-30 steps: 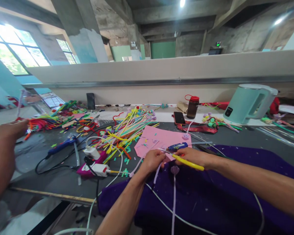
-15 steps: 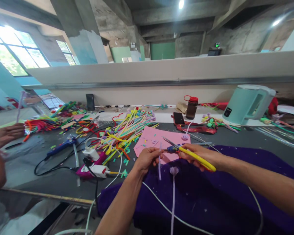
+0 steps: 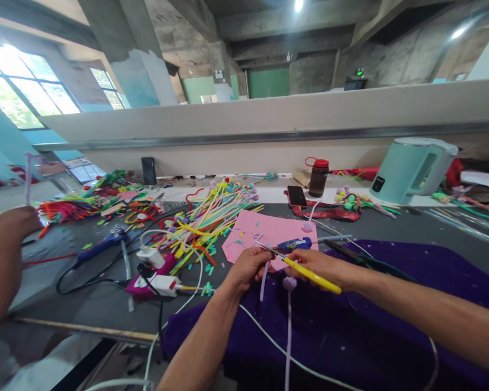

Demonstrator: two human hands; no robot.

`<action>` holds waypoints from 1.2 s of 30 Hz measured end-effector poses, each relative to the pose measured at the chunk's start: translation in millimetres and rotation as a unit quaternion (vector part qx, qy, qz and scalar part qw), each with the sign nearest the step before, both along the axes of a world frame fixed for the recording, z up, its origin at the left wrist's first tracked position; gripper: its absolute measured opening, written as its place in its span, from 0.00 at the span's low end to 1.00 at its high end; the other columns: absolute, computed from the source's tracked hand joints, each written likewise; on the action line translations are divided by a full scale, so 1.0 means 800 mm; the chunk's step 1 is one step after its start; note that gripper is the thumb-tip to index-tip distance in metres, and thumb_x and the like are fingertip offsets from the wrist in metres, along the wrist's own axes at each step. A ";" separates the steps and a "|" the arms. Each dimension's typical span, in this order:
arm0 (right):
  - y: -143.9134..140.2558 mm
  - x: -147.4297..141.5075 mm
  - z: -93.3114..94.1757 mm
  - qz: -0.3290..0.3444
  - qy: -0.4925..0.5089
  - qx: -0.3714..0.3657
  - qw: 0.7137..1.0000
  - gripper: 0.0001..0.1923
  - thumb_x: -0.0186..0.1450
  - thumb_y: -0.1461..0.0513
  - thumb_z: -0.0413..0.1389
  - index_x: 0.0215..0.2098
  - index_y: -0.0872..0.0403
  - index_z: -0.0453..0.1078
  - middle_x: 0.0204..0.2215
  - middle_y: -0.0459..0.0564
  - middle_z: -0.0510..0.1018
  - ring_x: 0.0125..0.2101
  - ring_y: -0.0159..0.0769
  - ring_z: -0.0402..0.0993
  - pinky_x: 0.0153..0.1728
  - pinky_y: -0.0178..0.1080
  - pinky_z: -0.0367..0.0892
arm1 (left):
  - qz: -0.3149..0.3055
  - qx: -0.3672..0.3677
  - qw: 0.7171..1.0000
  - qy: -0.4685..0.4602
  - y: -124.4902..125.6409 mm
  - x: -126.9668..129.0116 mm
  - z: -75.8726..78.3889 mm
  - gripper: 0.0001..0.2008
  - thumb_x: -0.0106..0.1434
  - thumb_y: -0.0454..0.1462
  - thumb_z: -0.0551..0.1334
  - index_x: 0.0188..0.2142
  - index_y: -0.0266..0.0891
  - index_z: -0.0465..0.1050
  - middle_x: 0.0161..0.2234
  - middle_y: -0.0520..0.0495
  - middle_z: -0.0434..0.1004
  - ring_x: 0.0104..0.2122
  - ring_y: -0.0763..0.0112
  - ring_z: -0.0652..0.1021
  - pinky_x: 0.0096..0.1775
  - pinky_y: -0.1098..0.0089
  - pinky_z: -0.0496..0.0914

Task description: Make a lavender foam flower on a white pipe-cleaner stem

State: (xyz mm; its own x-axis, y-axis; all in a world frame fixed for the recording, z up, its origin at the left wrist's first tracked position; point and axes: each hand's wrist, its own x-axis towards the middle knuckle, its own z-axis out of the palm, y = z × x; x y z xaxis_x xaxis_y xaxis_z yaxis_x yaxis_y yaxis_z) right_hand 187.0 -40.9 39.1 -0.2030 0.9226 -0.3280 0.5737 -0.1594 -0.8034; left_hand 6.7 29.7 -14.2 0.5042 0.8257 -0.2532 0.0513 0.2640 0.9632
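Inspected: two bare hands at work above the near edge of the counter [image 3: 101,309], toward its middle. The left hand [image 3: 248,267] has its grip closed on a lilac strip [image 3: 263,285], pinched near the upper end; the lower length hangs free, presumably so that the part at the fingertips stays steady and accessible to a blade. The right hand [image 3: 315,266] has its grip around yellow-handled scissors [image 3: 313,276], blades directed at the left fingertips; whether the blades are parted cannot be told. Beneath the hands a pink sheet [image 3: 277,225] carries small clippings, probably serving to catch offcuts. A purple cloth [image 3: 362,331] drapes over the counter's near edge, perhaps as lap cover. Resting on the sheet's right part is a blue glue gun [image 3: 295,244], seemingly kept within reach. A bundle of coloured stems [image 3: 224,203] lies farther toward the far edge, likely parked there as stock. Regarding position: the lilac strip hangs below the left grip, to the left of the right grip, over the purple cloth. Just beside it, to its right, a lilac flower [image 3: 289,283] shows beneath the hands, its stem running toward the wearer, held by neither grip as far as visible.
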 end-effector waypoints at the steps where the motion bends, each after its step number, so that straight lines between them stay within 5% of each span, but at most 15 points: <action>1: 0.002 0.000 0.001 -0.004 -0.009 0.000 1.000 0.14 0.56 0.56 0.54 0.38 0.53 0.68 0.21 0.42 0.68 0.15 0.22 0.56 0.15 0.27 0.53 | -0.002 0.002 1.000 0.006 0.000 0.000 -0.001 0.10 0.49 0.41 0.61 0.26 0.33 0.70 0.11 0.56 0.65 0.07 0.84 0.58 0.11 0.79 0.48; 6: 0.013 0.003 0.009 0.008 -0.035 -0.012 0.999 0.12 0.56 0.59 0.53 0.37 0.54 0.71 0.18 0.41 0.66 0.15 0.23 0.55 0.15 0.28 0.50 | -0.024 0.019 0.999 0.039 0.000 -0.001 -0.007 0.13 0.52 0.42 0.59 0.23 0.32 0.72 0.08 0.57 0.60 0.07 0.83 0.57 0.10 0.79 0.47; 15: 0.019 0.009 0.010 0.036 -0.036 -0.004 0.999 0.12 0.54 0.60 0.55 0.35 0.55 0.73 0.19 0.42 0.67 0.18 0.25 0.57 0.18 0.29 0.51 | -0.052 0.023 0.996 0.064 -0.001 0.001 -0.007 0.10 0.52 0.38 0.58 0.21 0.33 0.73 0.11 0.53 0.68 0.07 0.83 0.60 0.10 0.79 0.51; 26: 0.000 0.045 0.000 -0.025 0.071 -0.073 0.995 0.20 0.57 0.47 0.52 0.41 0.50 0.63 0.23 0.41 0.64 0.14 0.20 0.59 0.11 0.25 0.57 | 0.023 0.023 0.999 -0.014 0.003 -0.001 -0.003 0.14 0.51 0.44 0.61 0.28 0.33 0.70 0.16 0.53 0.70 0.08 0.85 0.60 0.11 0.80 0.51; 36: -0.012 0.012 0.004 0.016 0.074 -0.080 0.994 0.18 0.57 0.50 0.54 0.40 0.50 0.61 0.21 0.39 0.63 0.14 0.20 0.60 0.11 0.23 0.59 | 0.011 0.010 0.999 -0.033 -0.001 0.001 -0.002 0.14 0.49 0.44 0.63 0.23 0.33 0.67 0.13 0.55 0.66 0.08 0.85 0.59 0.11 0.79 0.50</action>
